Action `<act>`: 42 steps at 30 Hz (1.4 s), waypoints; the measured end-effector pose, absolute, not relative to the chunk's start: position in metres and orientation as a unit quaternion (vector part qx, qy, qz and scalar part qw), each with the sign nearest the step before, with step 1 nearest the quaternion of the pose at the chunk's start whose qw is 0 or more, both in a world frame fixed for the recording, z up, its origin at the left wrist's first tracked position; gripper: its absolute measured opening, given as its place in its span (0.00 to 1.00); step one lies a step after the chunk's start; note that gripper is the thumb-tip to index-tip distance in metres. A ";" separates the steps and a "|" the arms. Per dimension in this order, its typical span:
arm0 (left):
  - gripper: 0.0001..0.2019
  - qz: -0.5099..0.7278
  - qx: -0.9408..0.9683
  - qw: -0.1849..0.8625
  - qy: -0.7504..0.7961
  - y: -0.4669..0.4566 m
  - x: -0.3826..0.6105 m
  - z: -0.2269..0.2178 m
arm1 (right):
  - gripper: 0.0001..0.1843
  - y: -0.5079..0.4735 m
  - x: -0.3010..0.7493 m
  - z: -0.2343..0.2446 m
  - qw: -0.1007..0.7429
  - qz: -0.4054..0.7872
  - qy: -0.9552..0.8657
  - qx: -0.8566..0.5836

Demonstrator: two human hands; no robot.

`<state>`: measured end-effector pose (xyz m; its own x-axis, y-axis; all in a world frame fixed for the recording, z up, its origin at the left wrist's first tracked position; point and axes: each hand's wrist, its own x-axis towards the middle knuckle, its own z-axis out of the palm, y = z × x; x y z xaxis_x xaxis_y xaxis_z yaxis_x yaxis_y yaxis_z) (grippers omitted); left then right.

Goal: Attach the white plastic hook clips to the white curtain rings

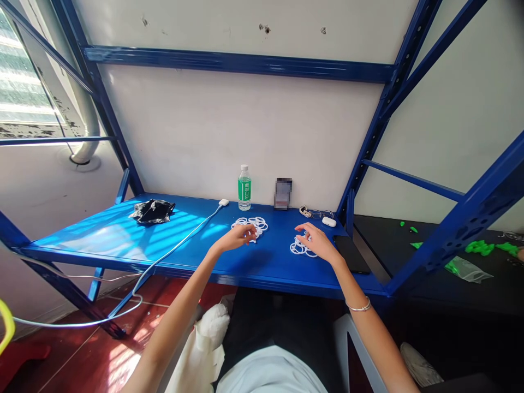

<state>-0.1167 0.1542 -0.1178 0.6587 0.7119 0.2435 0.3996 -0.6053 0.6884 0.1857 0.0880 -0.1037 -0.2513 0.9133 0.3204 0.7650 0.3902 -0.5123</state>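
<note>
My left hand (235, 238) is over the blue table, fingers loosely bent and apart, with nothing visible in them. Just beyond its fingertips lies a pile of white rings (258, 222), partly covered by the hand. My right hand (318, 241) is open above a second, smaller pile of white rings (299, 249), its thumb and fingers spread. The hand hides part of this pile, and I cannot tell whether it touches the rings.
A water bottle (244, 191) and an upright phone (283, 194) stand at the back. Glasses (321, 213), a white case (328, 222) and a black phone (351, 254) lie right. A white cable (184, 240) and crumpled black foil (152, 211) lie left. Blue posts (372, 131) flank the table.
</note>
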 end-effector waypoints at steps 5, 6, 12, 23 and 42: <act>0.18 0.242 0.810 0.477 0.238 0.121 -0.090 -0.103 | 0.18 0.074 0.150 -0.100 0.342 0.237 -0.803 -0.427; 0.18 0.239 0.804 0.494 0.230 0.117 -0.086 -0.103 | 0.18 0.073 0.144 -0.101 0.345 0.253 -0.804 -0.414; 0.17 0.250 0.770 0.547 0.212 0.106 -0.070 -0.105 | 0.17 0.073 0.131 -0.109 0.358 0.361 -0.769 -0.387; 0.15 0.273 0.655 0.693 0.130 0.109 -0.067 -0.115 | 0.22 0.077 0.120 -0.123 0.404 0.643 -0.607 -0.237; 0.20 0.316 0.614 0.719 0.072 0.113 -0.059 -0.131 | 0.27 0.082 0.104 -0.148 0.465 0.688 -0.530 -0.172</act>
